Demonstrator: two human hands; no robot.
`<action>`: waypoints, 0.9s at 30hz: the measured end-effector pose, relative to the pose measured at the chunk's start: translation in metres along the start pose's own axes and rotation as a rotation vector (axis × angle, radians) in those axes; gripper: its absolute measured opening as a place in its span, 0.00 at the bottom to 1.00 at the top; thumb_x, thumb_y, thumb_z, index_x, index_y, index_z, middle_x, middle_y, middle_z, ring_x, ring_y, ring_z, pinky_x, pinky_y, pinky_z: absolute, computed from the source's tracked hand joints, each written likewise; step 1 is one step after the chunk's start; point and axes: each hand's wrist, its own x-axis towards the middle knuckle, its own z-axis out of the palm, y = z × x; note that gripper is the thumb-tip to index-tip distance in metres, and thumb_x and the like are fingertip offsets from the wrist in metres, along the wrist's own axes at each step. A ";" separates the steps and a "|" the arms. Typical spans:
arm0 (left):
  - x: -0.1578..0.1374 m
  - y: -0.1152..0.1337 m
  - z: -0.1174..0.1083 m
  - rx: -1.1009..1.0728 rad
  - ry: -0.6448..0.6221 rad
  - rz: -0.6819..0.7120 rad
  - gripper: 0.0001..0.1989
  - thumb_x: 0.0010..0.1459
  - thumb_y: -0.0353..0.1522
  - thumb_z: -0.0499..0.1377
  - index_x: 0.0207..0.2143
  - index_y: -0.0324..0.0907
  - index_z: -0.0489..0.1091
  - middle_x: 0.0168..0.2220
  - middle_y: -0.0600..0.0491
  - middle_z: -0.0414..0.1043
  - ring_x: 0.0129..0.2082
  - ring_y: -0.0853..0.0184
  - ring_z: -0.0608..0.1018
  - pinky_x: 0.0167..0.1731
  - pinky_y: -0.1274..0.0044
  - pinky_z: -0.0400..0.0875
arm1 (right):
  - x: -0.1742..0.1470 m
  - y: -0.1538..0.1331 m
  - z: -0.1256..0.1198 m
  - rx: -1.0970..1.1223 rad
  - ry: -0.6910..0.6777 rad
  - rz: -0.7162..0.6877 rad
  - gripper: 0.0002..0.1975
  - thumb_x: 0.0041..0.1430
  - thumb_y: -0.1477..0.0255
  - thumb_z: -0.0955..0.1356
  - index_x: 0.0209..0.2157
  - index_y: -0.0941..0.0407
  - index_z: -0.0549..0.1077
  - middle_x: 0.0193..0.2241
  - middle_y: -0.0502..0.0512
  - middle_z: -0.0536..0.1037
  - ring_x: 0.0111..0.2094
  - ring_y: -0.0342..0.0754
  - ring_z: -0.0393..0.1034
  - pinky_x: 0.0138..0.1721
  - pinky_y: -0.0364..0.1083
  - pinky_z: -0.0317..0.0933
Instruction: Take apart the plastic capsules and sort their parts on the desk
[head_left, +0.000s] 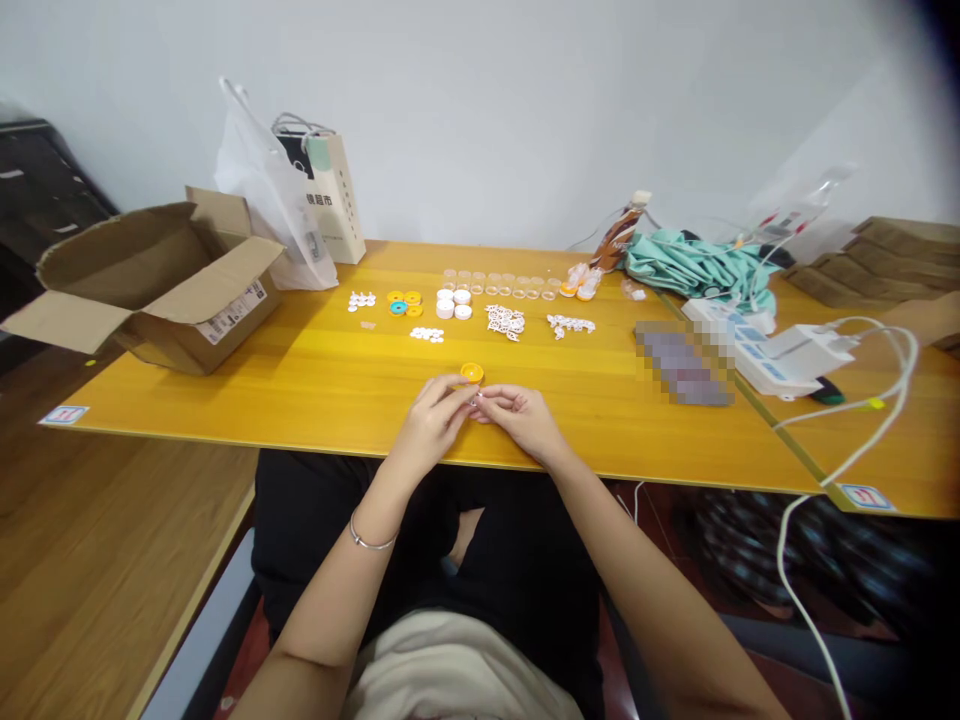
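My left hand [437, 412] and my right hand [517, 415] meet over the table near its front edge. Their fingertips pinch a small white plastic part [474, 399], mostly hidden by the fingers. Just beyond them lies an orange round cap [472, 373], close to my left fingertips. Farther back sit small white discs [427, 334], orange and blue round caps [405, 304], white round caps [454, 304], a pile of white openwork pieces [505, 321] and some smaller white pieces [570, 325]. Behind these stand several clear little cups [501, 284].
An open cardboard box [187, 290] stands left, beside a white plastic bag [274, 200] and a paper bag [337, 200]. To the right are a bottle [621, 235], teal cloth [701, 265], a blurred flat object [686, 365] and a power strip [757, 350] with trailing cables.
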 end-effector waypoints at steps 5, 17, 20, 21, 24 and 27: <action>0.003 -0.010 0.001 0.069 -0.023 0.011 0.11 0.60 0.29 0.52 0.45 0.41 0.67 0.36 0.49 0.68 0.37 0.68 0.71 0.39 0.75 0.70 | 0.015 -0.007 -0.006 -0.075 -0.119 0.019 0.12 0.44 0.64 0.71 0.30 0.57 0.77 0.29 0.52 0.79 0.30 0.42 0.74 0.37 0.43 0.67; -0.001 -0.010 0.000 0.225 -0.004 0.011 0.11 0.60 0.29 0.52 0.45 0.41 0.67 0.37 0.48 0.72 0.35 0.66 0.73 0.39 0.74 0.70 | 0.036 -0.008 -0.007 -0.143 -0.227 0.002 0.09 0.45 0.66 0.70 0.29 0.56 0.77 0.26 0.51 0.79 0.29 0.45 0.74 0.35 0.44 0.68; -0.001 -0.006 0.000 0.246 -0.029 0.000 0.10 0.60 0.29 0.52 0.44 0.40 0.68 0.37 0.48 0.73 0.35 0.66 0.73 0.39 0.74 0.71 | 0.033 -0.005 -0.005 -0.212 -0.199 -0.026 0.08 0.46 0.69 0.68 0.28 0.57 0.77 0.26 0.51 0.79 0.29 0.45 0.74 0.34 0.43 0.68; -0.002 -0.005 0.000 0.252 -0.037 -0.001 0.10 0.60 0.29 0.53 0.44 0.40 0.68 0.37 0.48 0.73 0.35 0.65 0.73 0.39 0.73 0.71 | 0.032 -0.005 -0.004 -0.233 -0.186 -0.033 0.07 0.46 0.70 0.68 0.28 0.57 0.77 0.26 0.51 0.79 0.29 0.46 0.74 0.33 0.43 0.68; -0.003 -0.004 0.000 0.264 -0.042 0.003 0.10 0.60 0.29 0.52 0.44 0.40 0.68 0.37 0.48 0.73 0.35 0.65 0.73 0.39 0.73 0.71 | 0.029 -0.002 -0.002 -0.278 -0.135 -0.063 0.07 0.46 0.71 0.67 0.27 0.56 0.77 0.25 0.50 0.79 0.29 0.46 0.74 0.33 0.43 0.67; -0.003 -0.004 0.001 0.269 -0.044 0.008 0.10 0.60 0.28 0.52 0.43 0.39 0.68 0.37 0.48 0.73 0.35 0.65 0.73 0.38 0.74 0.70 | 0.026 0.000 0.000 -0.308 -0.092 -0.090 0.07 0.46 0.72 0.67 0.27 0.56 0.77 0.25 0.50 0.79 0.28 0.46 0.74 0.32 0.44 0.67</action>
